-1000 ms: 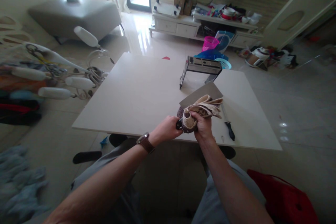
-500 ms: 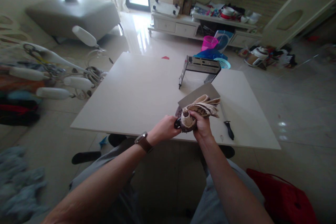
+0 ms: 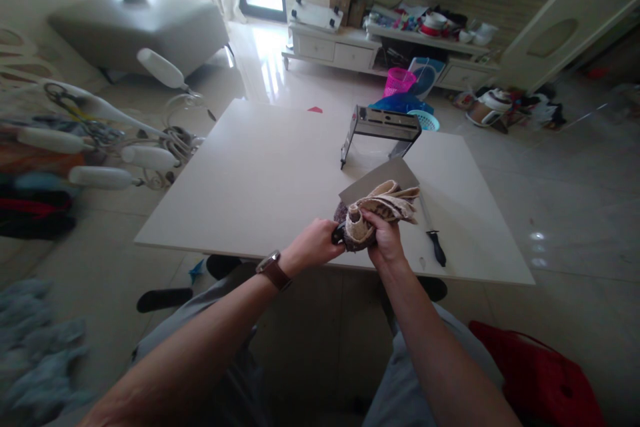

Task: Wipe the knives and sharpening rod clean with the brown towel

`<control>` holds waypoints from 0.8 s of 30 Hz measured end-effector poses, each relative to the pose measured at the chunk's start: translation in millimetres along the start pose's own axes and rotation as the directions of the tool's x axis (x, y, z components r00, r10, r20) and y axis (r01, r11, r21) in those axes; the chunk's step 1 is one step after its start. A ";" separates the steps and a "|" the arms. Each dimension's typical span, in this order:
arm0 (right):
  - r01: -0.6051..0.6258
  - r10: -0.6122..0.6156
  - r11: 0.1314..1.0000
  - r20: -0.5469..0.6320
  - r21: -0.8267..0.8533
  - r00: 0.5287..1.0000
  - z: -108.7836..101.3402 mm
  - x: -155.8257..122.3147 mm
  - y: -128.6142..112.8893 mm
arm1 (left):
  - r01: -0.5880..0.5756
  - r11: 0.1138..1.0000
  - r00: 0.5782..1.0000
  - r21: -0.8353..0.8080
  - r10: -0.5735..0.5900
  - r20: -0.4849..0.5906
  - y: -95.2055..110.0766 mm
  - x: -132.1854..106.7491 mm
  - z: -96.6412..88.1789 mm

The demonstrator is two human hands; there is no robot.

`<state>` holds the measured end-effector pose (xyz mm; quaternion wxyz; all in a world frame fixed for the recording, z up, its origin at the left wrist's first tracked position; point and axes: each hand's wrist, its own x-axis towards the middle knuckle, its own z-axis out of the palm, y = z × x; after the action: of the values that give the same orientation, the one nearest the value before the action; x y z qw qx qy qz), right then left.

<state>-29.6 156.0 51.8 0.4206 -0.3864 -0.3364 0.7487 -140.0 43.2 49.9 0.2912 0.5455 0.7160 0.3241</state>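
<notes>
A cleaver with a broad grey blade (image 3: 379, 180) is held above the near edge of the white table. My left hand (image 3: 325, 242), a watch on its wrist, is closed round its dark handle. A brown and cream towel (image 3: 387, 203) lies bunched against the blade and hides its lower part. With the thumb on top, my right hand (image 3: 386, 238) grips the towel. To the right, a thin rod with a black handle (image 3: 437, 249) rests on the table, perhaps a sharpening steel. Behind the blade stands a metal-framed knife rack (image 3: 385, 121).
The white table (image 3: 250, 173) spreads out in front of me. A small red piece (image 3: 315, 110) lies at its far edge. Beyond are a pink basket (image 3: 399, 82) and a low cabinet (image 3: 333, 50). A lamp with white shades (image 3: 150, 158) stands at the left, a red bag (image 3: 543, 373) at lower right.
</notes>
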 end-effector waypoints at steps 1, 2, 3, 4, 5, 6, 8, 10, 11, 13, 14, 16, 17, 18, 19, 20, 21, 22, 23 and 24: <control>0.001 -0.001 1.000 0.000 0.002 1.000 -0.2 0.1 0.3 | -0.001 1.000 1.000 0.002 0.001 -0.001 0.4 0.0 -0.3; 0.000 0.000 1.000 -0.002 0.003 1.000 -0.5 0.2 0.7 | -0.001 1.000 1.000 0.004 0.001 -0.003 0.7 0.0 -0.6; -0.002 0.002 1.000 -0.005 0.002 1.000 -0.8 0.5 1.1 | -0.001 1.000 1.000 0.006 0.001 -0.002 0.9 0.0 -0.9; -0.003 0.003 1.000 -0.010 0.003 1.000 -1.2 0.9 1.2 | -0.001 1.000 1.000 0.006 0.001 0.001 1.0 0.1 -1.0; -0.003 0.003 1.000 -0.014 0.003 1.000 -1.5 1.4 1.2 | 0.001 1.000 1.000 0.005 -0.001 0.004 1.1 0.2 -1.1; -0.004 0.004 1.000 -0.016 0.003 1.000 -1.8 2.1 0.7 | 0.003 1.000 1.000 0.006 -0.003 0.005 1.0 0.3 -1.2; -0.007 0.007 1.000 -0.013 0.001 1.000 -2.6 3.9 -1.4 | 0.004 1.000 1.000 0.017 -0.004 0.001 0.7 0.6 -1.2; -0.015 0.015 1.000 -0.009 0.003 1.000 -3.5 6.0 -4.9 | 0.012 0.999 1.000 0.036 -0.011 -0.004 0.3 0.8 -1.5; -0.018 0.018 1.000 -0.009 0.007 1.000 -4.1 7.1 -7.0 | 0.019 0.999 1.000 0.046 -0.018 -0.005 0.2 0.8 -1.8; -0.021 0.021 1.000 -0.017 0.020 1.000 -5.7 9.7 -11.1 | 0.041 0.997 0.999 0.060 -0.041 -0.001 0.0 0.4 -2.7; -0.021 0.021 0.999 -0.021 0.027 1.000 -6.8 11.2 -13.0 | 0.052 0.997 0.999 0.064 -0.053 0.002 0.1 0.0 -3.4; -0.013 0.014 0.999 -0.026 0.038 1.000 -9.7 14.6 -16.4 | 0.072 0.995 0.997 0.073 -0.072 0.003 0.4 -0.9 -5.0; -0.005 0.006 0.999 -0.025 0.044 1.000 -11.4 16.6 -17.8 | 0.080 0.994 0.997 0.077 -0.081 0.005 0.6 -1.3 -5.8; 0.003 -0.002 0.999 -0.025 0.047 1.000 -13.3 18.6 -19.1 | 0.086 0.993 0.996 0.081 -0.087 0.009 0.8 -1.7 -6.6; 0.008 -0.007 0.999 -0.025 0.049 1.000 -15.3 20.6 -20.3 | 0.091 0.992 0.996 0.084 -0.093 0.014 0.9 -1.9 -7.3; 0.012 -0.010 0.999 -0.027 0.049 1.000 -17.3 22.6 -21.4 | 0.094 0.992 0.995 0.083 -0.096 0.021 0.9 -2.1 -7.9; 0.014 -0.012 0.999 -0.030 0.049 0.999 -19.2 24.6 -22.4 | 0.094 0.992 0.995 0.080 -0.097 0.028 0.7 -2.1 -8.4; 0.016 -0.014 0.999 -0.036 0.050 0.999 -21.0 26.4 -23.4 | 0.093 0.993 0.995 0.076 -0.096 0.035 0.4 -2.1 -8.9; 0.019 -0.017 0.999 -0.043 0.051 0.999 -22.6 28.1 -24.3 | 0.091 0.993 0.995 0.073 -0.094 0.039 0.1 -1.9 -9.4; 0.025 -0.022 0.998 -0.049 0.054 0.999 -24.0 29.7 -25.2 | 0.088 0.994 0.995 0.072 -0.091 0.041 -0.3 -1.6 -10.1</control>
<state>-9.9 197.3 52.5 0.4479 -0.3890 -0.3102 0.7429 -147.6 40.1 55.9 0.3017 0.5298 0.7440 0.2734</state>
